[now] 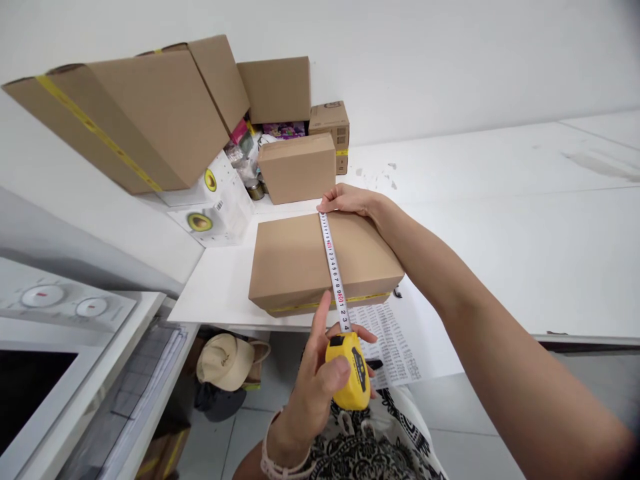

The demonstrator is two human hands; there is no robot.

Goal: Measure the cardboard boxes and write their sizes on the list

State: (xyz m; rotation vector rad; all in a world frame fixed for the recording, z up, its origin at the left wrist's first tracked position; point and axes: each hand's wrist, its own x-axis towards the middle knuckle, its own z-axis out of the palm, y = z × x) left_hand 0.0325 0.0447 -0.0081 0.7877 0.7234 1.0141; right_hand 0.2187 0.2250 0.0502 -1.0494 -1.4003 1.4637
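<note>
A closed cardboard box (290,257) with yellow tape along its front side lies on the white table. Across its top runs the white blade of a yellow tape measure (353,380). My left hand (315,380) grips the tape measure's case in front of the box, its index finger stretched up beside the blade near the box's front edge. At the box's far edge, my right hand (347,200) pinches the end of the blade. Printed paper sheets (400,333) lie partly under the box, with a small black object by its right corner.
Large cardboard boxes (145,113) are stacked at the back left on white avocado-print boxes (220,207). Another carton (300,170) stands behind my box. A white appliance with dials (65,300) is at the left. A beige cap (225,361) hangs below the table edge.
</note>
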